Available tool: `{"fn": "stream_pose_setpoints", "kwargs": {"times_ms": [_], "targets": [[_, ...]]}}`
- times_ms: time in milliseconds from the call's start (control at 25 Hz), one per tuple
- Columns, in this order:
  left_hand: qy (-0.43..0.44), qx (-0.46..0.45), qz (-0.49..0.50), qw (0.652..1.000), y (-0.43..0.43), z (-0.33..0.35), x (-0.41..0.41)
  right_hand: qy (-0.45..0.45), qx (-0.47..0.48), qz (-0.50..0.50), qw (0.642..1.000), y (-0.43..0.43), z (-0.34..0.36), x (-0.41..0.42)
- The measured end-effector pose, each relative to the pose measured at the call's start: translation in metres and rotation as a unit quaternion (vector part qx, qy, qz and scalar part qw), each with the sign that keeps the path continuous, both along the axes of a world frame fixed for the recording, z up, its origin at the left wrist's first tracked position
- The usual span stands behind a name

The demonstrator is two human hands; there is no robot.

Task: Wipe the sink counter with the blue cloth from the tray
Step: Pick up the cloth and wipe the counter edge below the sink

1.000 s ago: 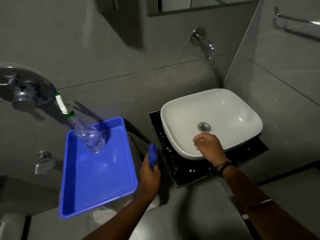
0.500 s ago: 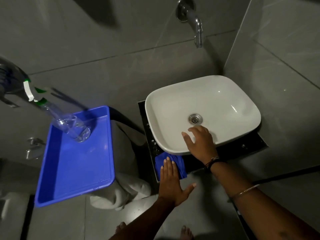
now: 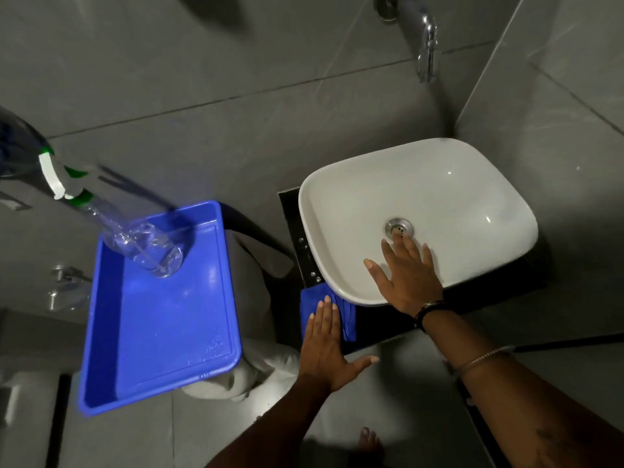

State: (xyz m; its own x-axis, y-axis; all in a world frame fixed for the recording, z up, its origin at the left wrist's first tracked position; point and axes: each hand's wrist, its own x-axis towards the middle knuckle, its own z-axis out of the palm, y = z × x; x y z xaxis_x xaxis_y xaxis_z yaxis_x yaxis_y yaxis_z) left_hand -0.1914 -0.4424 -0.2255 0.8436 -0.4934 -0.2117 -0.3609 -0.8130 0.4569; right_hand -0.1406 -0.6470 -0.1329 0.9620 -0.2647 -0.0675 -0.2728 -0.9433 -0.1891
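The blue cloth (image 3: 347, 317) lies flat on the black sink counter (image 3: 378, 327), at its front left corner below the basin's rim. My left hand (image 3: 329, 346) presses down on the cloth with flat fingers held together and the thumb spread out to the right. My right hand (image 3: 407, 275) rests open, fingers apart, on the front rim of the white basin (image 3: 439, 197), fingertips close to the drain (image 3: 399, 227). The blue tray (image 3: 162, 332) stands to the left, with no cloth in it.
A clear spray bottle (image 3: 135, 241) with a green and white head stands in the tray's far corner. A chrome tap (image 3: 422, 32) juts from the grey tiled wall above the basin. White fabric (image 3: 250, 373) hangs beneath the tray. The right wall runs close to the basin.
A second ago my left hand held the cloth bunched up beside the tray; it has since laid it on the counter's front left corner. My right hand has opened on the basin rim.
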Motion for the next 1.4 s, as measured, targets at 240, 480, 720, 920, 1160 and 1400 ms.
{"fn": "stream_pose_setpoints", "kwargs": {"times_ms": [240, 480, 720, 920, 1160, 1400], "targets": [[0.021, 0.005, -0.188, 0.982, 0.042, 0.007, 0.114, -0.009, -0.010, -0.045, 0.999, 0.002, 0.001, 0.000], [-0.026, -0.003, -0.290, 0.957, 0.057, 0.004, 0.260, -0.015, 0.009, -0.077, 0.997, 0.006, 0.004, 0.003], [-0.030, 0.005, -0.304, 0.952, 0.036, 0.001, 0.378, -0.016, 0.005, -0.083, 0.996, 0.006, 0.006, 0.006], [-0.007, -0.014, -0.266, 0.964, 0.037, -0.007, 0.341, -0.037, 0.005, -0.076, 0.996, 0.010, 0.015, 0.006], [0.008, -0.099, -0.160, 0.982, 0.050, -0.013, 0.196, -0.036, 0.027, -0.073, 0.996, 0.007, 0.017, 0.004], [0.105, -0.079, -0.163, 0.978, 0.037, -0.007, 0.028, -0.073, 0.000, -0.039, 0.997, 0.002, 0.007, 0.001]]}}
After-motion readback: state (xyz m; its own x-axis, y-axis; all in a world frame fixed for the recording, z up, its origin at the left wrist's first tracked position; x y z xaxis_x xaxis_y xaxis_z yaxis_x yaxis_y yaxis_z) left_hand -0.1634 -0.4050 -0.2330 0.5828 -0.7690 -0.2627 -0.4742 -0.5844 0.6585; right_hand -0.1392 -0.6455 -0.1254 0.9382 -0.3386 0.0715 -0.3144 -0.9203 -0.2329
